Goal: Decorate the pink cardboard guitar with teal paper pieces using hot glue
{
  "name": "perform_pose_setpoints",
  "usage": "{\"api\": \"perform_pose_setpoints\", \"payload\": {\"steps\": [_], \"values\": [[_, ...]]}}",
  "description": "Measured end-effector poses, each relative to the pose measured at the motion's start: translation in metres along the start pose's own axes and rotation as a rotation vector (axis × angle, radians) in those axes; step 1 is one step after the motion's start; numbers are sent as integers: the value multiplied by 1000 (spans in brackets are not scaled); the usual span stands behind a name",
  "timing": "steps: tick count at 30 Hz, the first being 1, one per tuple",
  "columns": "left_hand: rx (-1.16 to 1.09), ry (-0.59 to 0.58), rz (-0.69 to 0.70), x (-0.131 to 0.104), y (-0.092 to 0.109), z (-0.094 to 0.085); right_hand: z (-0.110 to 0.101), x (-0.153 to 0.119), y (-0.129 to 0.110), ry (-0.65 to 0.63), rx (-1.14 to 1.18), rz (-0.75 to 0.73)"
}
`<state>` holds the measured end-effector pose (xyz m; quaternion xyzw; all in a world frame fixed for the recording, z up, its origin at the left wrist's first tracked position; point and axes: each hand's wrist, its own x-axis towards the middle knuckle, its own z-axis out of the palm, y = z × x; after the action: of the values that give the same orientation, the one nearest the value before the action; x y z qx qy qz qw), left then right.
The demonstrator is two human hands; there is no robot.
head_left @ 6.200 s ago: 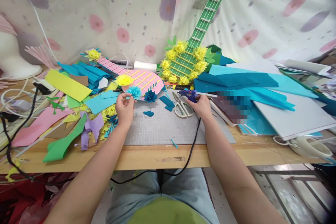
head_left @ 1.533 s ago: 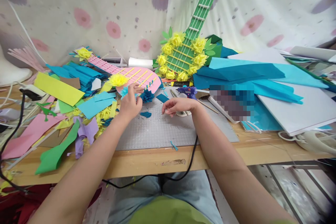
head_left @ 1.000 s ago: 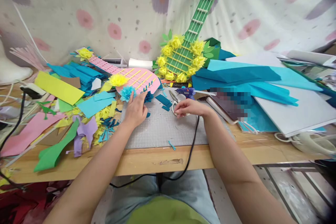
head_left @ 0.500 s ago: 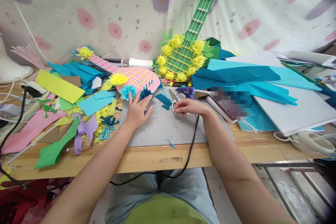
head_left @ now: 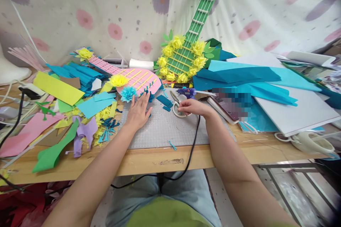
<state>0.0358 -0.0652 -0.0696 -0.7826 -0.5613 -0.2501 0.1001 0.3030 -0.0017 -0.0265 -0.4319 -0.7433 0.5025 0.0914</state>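
Observation:
My left hand (head_left: 138, 113) lies open, fingers stretched, over the dark blue fringed flower (head_left: 151, 96) at the lower end of a pink paper guitar (head_left: 146, 76). Most of that flower is hidden under the fingers. A light blue flower (head_left: 128, 94) and a yellow one (head_left: 118, 80) sit beside it on the guitar. My right hand (head_left: 193, 107) is closed at the white handles of a pair of scissors (head_left: 176, 108), which rest on the grey cutting mat (head_left: 160, 134). Dark blue paper pieces (head_left: 163, 101) lie between the hands.
A blue glue gun (head_left: 187, 93) lies behind the scissors; a black cable (head_left: 195, 142) crosses the mat. Behind stands a green paper guitar (head_left: 181, 62). Paper scraps (head_left: 60, 88) crowd the left. A phone (head_left: 226, 108) and blue sheets (head_left: 237, 76) are on the right.
My left hand has shifted slightly, from the light blue flower's edge onto the dark blue flower, covering more of it. My right hand stays at the scissors.

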Motion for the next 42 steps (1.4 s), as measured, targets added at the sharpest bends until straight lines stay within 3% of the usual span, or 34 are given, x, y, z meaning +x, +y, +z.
{"api": "perform_pose_setpoints", "payload": {"steps": [7,10,13,16,20,23,28,30,35,42], "values": [[-43,11,56,-1,1,-5,-18,-20,0,-37,-32,94],[-103,94,116,-2,3,-10,-26,-27,5,3,-59,120],[-137,306,81,-5,0,-16,-32,-34,11,105,-76,122],[-139,506,-93,-10,-10,-23,-35,-38,16,281,-74,72],[-125,573,-312,-15,-25,-35,-34,-35,20,575,-133,-10],[-180,449,-338,-15,-28,-37,-30,-21,28,718,-150,22],[-279,-44,-256,-14,-21,-23,-12,11,37,834,-216,-11],[-259,-149,-253,-15,-19,-17,-3,20,35,858,-248,73],[-302,-194,-287,-15,-21,-13,8,26,27,862,-245,233],[-426,-131,-340,-13,-22,-14,6,22,27,926,-146,224]]}}
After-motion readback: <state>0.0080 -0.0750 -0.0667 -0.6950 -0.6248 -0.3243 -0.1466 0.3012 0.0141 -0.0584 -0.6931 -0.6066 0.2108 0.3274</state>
